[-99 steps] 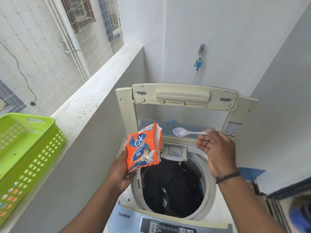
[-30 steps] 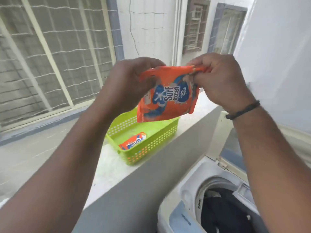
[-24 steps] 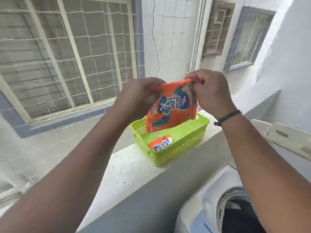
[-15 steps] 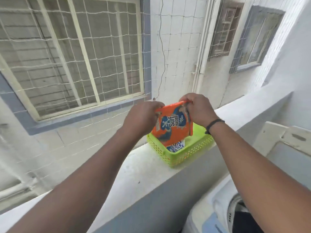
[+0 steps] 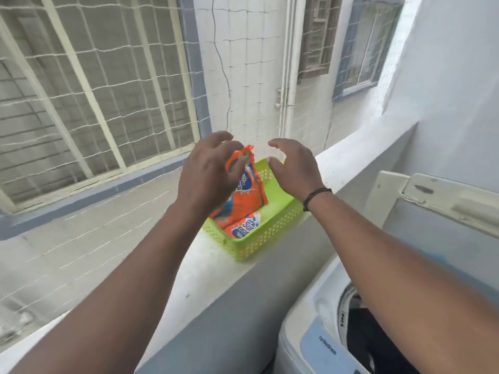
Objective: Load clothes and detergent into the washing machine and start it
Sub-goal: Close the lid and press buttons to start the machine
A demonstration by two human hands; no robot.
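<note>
You have two detergent packets in view, both orange: one packet [image 5: 244, 195] standing upright in the basket and a second packet [image 5: 243, 228] lying flat just in front of it. There is one green basket [image 5: 270, 236], sitting on the one ledge [image 5: 205, 268]. You see one washing machine [image 5: 313, 344] at the lower right, with one lid [image 5: 432, 209] raised and one dark heap of clothes [image 5: 372, 344] in its drum; how many garments make up that heap you cannot tell. Two hands show: your left hand [image 5: 208, 175] and your right hand [image 5: 294, 168]. One black band [image 5: 314, 196] circles your right wrist. Across the gap you can count three windows: one large window [image 5: 89, 85], one shuttered window [image 5: 317, 36], one blue-framed window [image 5: 367, 41]. One pipe [image 5: 287, 63] runs down the far wall.
</note>
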